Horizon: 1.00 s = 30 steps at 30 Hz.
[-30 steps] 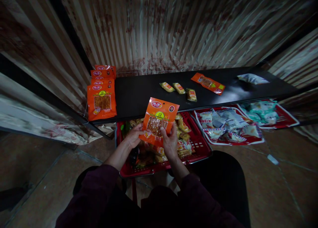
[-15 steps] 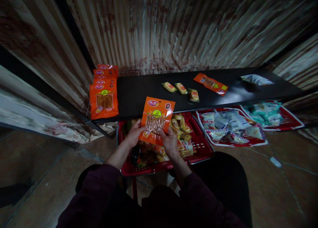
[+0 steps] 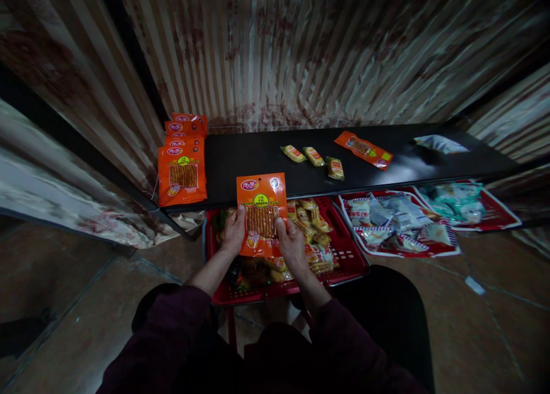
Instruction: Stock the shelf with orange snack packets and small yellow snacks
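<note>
An orange snack packet point(image 3: 263, 216) with a clear window is held upright between my two hands, above a red basket. My left hand point(image 3: 233, 232) grips its left edge, thumb on the front. At the right edge my right hand point(image 3: 293, 246) pinches it, thumb also in front; the fingers behind are hidden. Below lies the red basket point(image 3: 352, 262), full of small wrapped snacks point(image 3: 315, 219). Matching orange packets point(image 3: 183, 176) stand in overlapping rows at the left end of the black shelf point(image 3: 240, 153).
On the shelf lie three small yellow packs point(image 3: 314, 156), a flat orange packet point(image 3: 364, 149) and a silvery packet point(image 3: 440, 144). Under its right side are a basket of white and blue packets point(image 3: 399, 216) and a basket of teal packets point(image 3: 459, 202). A pleated curtain point(image 3: 275, 56) hangs behind.
The held packet has moved slightly left and been straightened from its tilt. Glare has left its window, so the contents show. Both hands still grip it.
</note>
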### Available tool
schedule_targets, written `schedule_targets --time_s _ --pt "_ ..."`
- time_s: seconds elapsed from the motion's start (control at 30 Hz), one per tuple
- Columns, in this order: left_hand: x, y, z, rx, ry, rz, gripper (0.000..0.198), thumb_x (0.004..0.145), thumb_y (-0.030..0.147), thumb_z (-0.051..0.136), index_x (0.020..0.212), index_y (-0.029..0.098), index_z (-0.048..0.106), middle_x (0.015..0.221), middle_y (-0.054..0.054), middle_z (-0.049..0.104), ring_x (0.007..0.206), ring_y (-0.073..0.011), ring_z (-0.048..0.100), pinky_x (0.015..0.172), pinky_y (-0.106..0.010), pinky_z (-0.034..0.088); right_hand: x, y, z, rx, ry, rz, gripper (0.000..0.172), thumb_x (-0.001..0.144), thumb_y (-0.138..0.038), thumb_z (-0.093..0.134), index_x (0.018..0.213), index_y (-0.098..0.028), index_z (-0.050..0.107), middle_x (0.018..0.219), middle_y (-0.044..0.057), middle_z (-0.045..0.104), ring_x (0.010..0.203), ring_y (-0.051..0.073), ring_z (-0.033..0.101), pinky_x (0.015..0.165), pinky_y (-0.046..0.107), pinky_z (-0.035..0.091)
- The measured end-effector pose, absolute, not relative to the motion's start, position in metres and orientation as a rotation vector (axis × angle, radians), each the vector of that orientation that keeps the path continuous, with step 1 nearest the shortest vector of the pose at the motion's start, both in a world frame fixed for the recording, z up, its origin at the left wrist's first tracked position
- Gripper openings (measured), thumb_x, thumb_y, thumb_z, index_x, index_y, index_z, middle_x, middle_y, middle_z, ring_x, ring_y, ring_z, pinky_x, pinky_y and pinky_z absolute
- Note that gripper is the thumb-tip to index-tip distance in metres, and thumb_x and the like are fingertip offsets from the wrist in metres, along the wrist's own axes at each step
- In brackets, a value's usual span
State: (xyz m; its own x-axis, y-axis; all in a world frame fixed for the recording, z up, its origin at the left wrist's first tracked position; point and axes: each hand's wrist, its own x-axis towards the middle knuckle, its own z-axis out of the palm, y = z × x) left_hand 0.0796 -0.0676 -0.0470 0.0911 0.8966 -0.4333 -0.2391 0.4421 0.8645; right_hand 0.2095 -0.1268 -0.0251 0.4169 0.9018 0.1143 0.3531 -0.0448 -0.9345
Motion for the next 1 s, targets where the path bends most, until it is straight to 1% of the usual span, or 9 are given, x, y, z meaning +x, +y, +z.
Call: schedule_targets --time_s 0.13,0.3,0.43,0.53,0.63,0.7,0.8,0.87,1.0 --pt "0.082 -0.07 -0.052 0.746 1.098 1.21 0.051 0.078 0.066 0.048 0.081 0.017 0.062 0.079 -0.006 0.069 0.074 -0.018 0.062 0.067 -0.026 0.047 0.209 -0.126 -0.025 -1.624 -1.147 0.623 0.039 0.087 -0.052 0.043 0.067 -0.019 0.052 0.06 -0.003 0.045 0.059 0.012 0.041 0.059 0.026 0.035" --pt "0.081 -0.071 -0.056 0.846 1.149 1.3 0.044 0.081 0.06 0.048 0.073 0.018 0.057 0.067 -0.001 0.061 0.062 -0.0142 0.055 0.063 -0.027 0.045 0.205 -0.128 -0.02 -1.592 -1.157 0.633 0.039 0.087 -0.052 0.044 0.068 -0.019 0.052 0.061 -0.003 0.045 0.059 0.013 0.04 0.059 0.026 0.035" --pt "0.077 -0.07 -0.05 0.998 1.272 1.333 0.03 0.084 0.048 0.049 0.076 0.019 0.055 0.071 0.001 0.059 0.067 -0.0131 0.054 0.067 -0.025 0.044 0.204 -0.13 -0.017 -1.569 -1.15 0.664 0.038 0.087 -0.051 0.044 0.067 -0.019 0.051 0.061 -0.003 0.044 0.061 0.013 0.041 0.058 0.025 0.035" --pt "0.075 -0.07 -0.044 1.062 1.336 1.362 0.02 0.083 0.039 0.053 0.09 0.02 0.053 0.078 -0.001 0.061 0.073 -0.0136 0.058 0.07 -0.026 0.044 0.205 -0.129 -0.019 -1.561 -1.154 0.671 0.037 0.088 -0.05 0.044 0.071 -0.019 0.053 0.064 -0.003 0.048 0.061 0.013 0.042 0.06 0.025 0.037" --pt "0.074 -0.071 -0.04 1.096 1.358 1.382 0.027 0.082 0.033 0.054 0.105 0.019 0.048 0.079 -0.001 0.061 0.073 -0.0141 0.059 0.071 -0.027 0.045 0.204 -0.129 -0.018 -1.565 -1.196 0.655 0.037 0.09 -0.049 0.043 0.075 -0.018 0.057 0.066 -0.002 0.052 0.062 0.013 0.044 0.062 0.025 0.039" --pt "0.074 -0.073 -0.039 1.138 1.381 1.386 0.029 0.083 0.031 0.054 0.109 0.02 0.048 0.08 0.0 0.06 0.073 -0.014 0.059 0.071 -0.027 0.046 0.202 -0.13 -0.015 -1.559 -1.23 0.644 0.036 0.09 -0.048 0.043 0.076 -0.018 0.058 0.067 -0.001 0.053 0.063 0.013 0.045 0.063 0.025 0.039" --pt "0.073 -0.074 -0.038 1.237 1.392 1.403 0.021 0.084 0.027 0.05 0.104 0.02 0.053 0.093 -0.003 0.061 0.083 -0.0146 0.058 0.078 -0.028 0.046 0.198 -0.133 -0.007 -1.548 -1.266 0.639 0.036 0.09 -0.048 0.043 0.074 -0.018 0.058 0.065 -0.002 0.052 0.061 0.013 0.044 0.06 0.024 0.037" --pt "0.073 -0.075 -0.039 1.3 1.404 1.422 0.018 0.085 0.024 0.048 0.099 0.019 0.056 0.1 -0.005 0.06 0.091 -0.0158 0.057 0.084 -0.03 0.045 0.195 -0.135 -0.001 -1.549 -1.285 0.641 0.038 0.089 -0.049 0.044 0.071 -0.018 0.057 0.061 -0.003 0.048 0.057 0.012 0.041 0.055 0.024 0.034" --pt "0.074 -0.078 -0.041 1.376 1.435 1.45 0.019 0.085 0.023 0.047 0.1 0.02 0.06 0.103 -0.007 0.057 0.1 -0.0181 0.054 0.091 -0.034 0.044 0.191 -0.138 0.008 -1.537 -1.299 0.663 0.039 0.089 -0.049 0.045 0.067 -0.018 0.053 0.057 -0.004 0.04 0.054 0.011 0.036 0.052 0.023 0.03"
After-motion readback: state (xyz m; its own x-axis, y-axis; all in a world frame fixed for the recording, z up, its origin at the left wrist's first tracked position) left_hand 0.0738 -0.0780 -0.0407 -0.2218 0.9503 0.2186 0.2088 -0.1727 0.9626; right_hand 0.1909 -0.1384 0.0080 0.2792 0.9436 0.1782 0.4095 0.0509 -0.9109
